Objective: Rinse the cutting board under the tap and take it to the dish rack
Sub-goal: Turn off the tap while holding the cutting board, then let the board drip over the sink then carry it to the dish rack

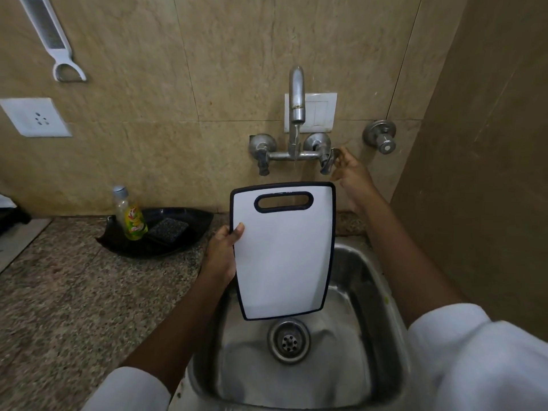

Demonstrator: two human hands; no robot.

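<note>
Head view, close, looking steeply down over sink (382,292)

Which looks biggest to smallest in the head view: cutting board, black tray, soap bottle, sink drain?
1. cutting board, held nearer the camera
2. black tray
3. soap bottle and sink drain look alike; not ranked

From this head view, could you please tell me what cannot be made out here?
Dish rack: outside the head view's edges.
Left hand: fingers behind the cutting board; only the thumb shows.
Right hand at the tap handle: blurred, so its grip is unclear.
Water stream: too faint to trace.
</note>
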